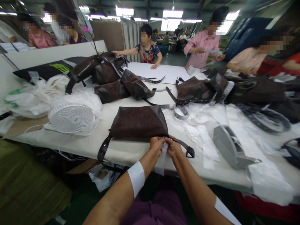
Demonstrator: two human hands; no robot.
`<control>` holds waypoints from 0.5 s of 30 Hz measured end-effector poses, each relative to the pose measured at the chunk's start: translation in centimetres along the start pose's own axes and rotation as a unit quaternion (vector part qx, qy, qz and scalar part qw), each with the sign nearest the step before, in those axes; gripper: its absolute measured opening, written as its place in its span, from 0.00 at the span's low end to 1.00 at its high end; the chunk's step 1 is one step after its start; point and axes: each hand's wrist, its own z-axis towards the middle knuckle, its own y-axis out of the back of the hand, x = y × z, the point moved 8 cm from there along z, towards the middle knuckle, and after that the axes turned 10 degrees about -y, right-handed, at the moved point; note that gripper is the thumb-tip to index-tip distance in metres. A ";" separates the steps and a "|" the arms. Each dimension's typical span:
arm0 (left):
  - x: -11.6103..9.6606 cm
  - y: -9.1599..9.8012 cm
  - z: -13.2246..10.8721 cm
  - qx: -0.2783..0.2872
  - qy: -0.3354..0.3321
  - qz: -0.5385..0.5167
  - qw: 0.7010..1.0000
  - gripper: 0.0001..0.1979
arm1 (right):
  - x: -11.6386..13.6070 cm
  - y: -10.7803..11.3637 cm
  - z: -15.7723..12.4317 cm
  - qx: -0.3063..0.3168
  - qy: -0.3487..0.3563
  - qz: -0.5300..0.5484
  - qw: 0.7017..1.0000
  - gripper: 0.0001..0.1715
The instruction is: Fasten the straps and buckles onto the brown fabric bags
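Factory lights hang above a long white table [70, 147] holding more brown bags [197, 92], a small white fan [71, 118] and scattered white paper [199, 131]. One brown bag [138, 123] lies flat near the table's front edge, directly ahead of the person. Close together just below it, the left hand [156, 146] pinches a white strip [161, 159] hanging down, while the right hand [173, 147] closes on a thin dark strap [181, 145] running from the bag's corner. A co-worker in pink [203, 47] stands across the table.
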 end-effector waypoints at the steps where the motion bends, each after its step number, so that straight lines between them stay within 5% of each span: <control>1: 0.0 0.1 -0.1 -0.004 0.002 -0.010 1.000 0.09 | 0.2 0.0 0.0 -0.006 0.015 -0.005 1.000 0.22; 9: 0.4 0.5 -1.1 0.017 0.062 -0.025 0.998 0.09 | 0.6 0.3 0.6 -0.020 0.009 -0.088 0.996 0.22; 15: 0.4 0.5 -0.7 -0.012 -0.023 0.061 0.998 0.07 | 0.5 0.4 0.3 -0.034 0.024 -0.089 0.995 0.20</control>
